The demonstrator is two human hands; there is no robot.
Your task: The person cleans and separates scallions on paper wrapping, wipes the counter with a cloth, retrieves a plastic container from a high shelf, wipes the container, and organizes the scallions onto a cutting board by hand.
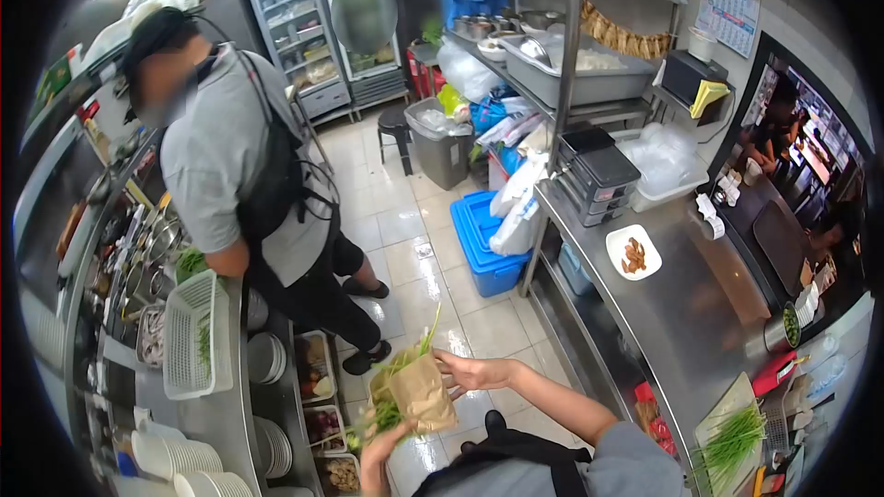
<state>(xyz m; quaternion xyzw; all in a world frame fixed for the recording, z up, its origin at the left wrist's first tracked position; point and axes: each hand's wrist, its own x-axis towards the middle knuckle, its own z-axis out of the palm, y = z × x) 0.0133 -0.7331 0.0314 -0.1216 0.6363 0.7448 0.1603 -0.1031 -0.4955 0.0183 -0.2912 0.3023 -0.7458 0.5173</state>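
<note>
A bundle of green-stalked vegetables (387,416) wrapped in crumpled brown paper (428,394) is held in front of my body, above the tiled floor. My right hand (471,374) grips the upper right side of the paper, with the fingers partly behind it. Lower down, my left hand (379,449) is closed around the leafy lower end of the bundle. Thin green stalks stick out past the top of the paper. Part of the greens is hidden by the wrap.
A co-worker (221,147) stands at the left counter beside a white plastic basket (224,350). Steel counter (635,340) on my right carries a plate of brown food (633,267) and a cutting board with chives (732,442). A blue bin (483,258) stands on the floor ahead.
</note>
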